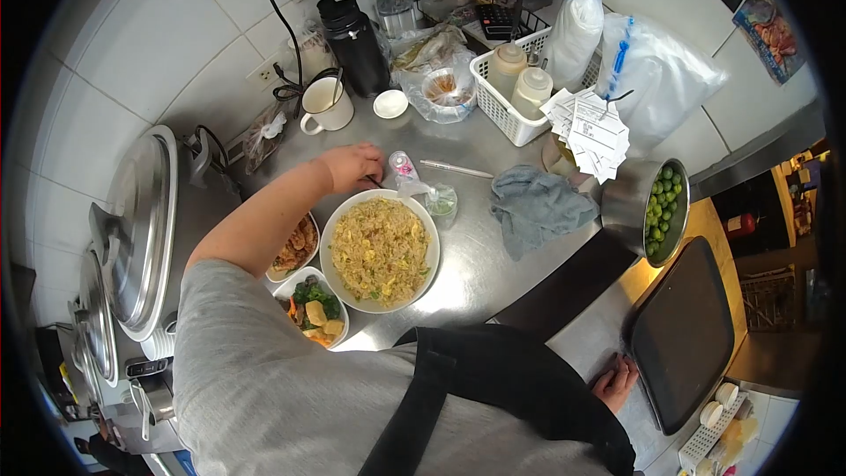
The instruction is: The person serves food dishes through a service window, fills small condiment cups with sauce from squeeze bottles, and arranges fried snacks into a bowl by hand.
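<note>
My left hand (352, 166) reaches over the steel counter (458, 286), just beyond a round white bowl of fried rice (379, 251). Its fingers are curled together at a thin dark piece by the bowl's rim; what that is, I cannot make out. Right of those fingers lie a small clear packet with pink print (404, 167) and a little clear cup (442, 201). Under my left forearm sit a container of fried pieces (298, 247) and one of mixed vegetables (315, 307). My right hand (617, 383) rests with loosely bent fingers beside a black tray (683, 335), holding nothing visible.
Behind stand a white mug (327, 106), a black bottle (355, 46) and a white basket (515, 119) of squeeze bottles. A grey cloth (539, 207), paper slips (592, 130) and a metal pot of green limes (648, 211) are at right. Large lidded pots (145, 229) line the left.
</note>
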{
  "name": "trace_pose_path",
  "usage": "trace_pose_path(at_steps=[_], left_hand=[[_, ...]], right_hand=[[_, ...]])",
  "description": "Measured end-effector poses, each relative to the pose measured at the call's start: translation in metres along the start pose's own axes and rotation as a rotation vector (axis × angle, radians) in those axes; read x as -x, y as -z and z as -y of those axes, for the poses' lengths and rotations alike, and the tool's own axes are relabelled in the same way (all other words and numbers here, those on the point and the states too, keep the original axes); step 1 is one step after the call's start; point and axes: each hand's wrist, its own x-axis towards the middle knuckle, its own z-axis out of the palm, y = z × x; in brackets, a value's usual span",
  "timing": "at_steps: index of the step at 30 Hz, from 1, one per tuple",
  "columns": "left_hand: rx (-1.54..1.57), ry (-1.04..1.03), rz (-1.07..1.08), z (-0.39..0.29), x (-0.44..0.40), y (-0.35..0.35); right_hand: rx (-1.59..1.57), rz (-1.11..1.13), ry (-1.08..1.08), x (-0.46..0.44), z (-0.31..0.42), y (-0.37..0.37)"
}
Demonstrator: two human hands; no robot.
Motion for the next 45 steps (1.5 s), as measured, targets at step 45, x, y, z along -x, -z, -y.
trace_pose_path(at_steps=[45], left_hand=[[-0.16, 0.859, -0.35, -0.035, 0.035, 0.025]], right_hand=[[-0.012, -0.033, 0.02, -0.001, -0.001, 0.0]])
